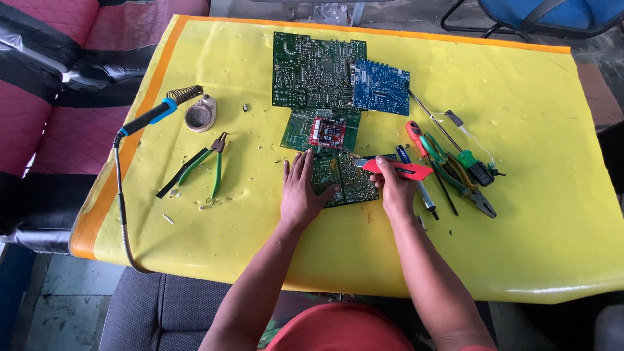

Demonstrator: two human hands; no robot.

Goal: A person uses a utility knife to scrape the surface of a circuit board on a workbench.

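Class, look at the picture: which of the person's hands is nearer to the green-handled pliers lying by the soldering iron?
Left. The left hand rests on a circuit board, just right of the green-handled pliers; the right hand, holding a red cutter, is farther right.

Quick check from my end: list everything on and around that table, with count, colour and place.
table: 1, yellow cover, centre
circuit boards: 5; three green, one blue, one small red; table centre
soldering iron: 1, blue and black, left
solder stand: 1, pale, beside the iron
green-handled pliers: 1, left
hand tools: several, mixed colours, right
chairs: red left, blue top right
utility knife: 1, red, in right hand
left hand: flat on nearest green board
right hand: grips knife
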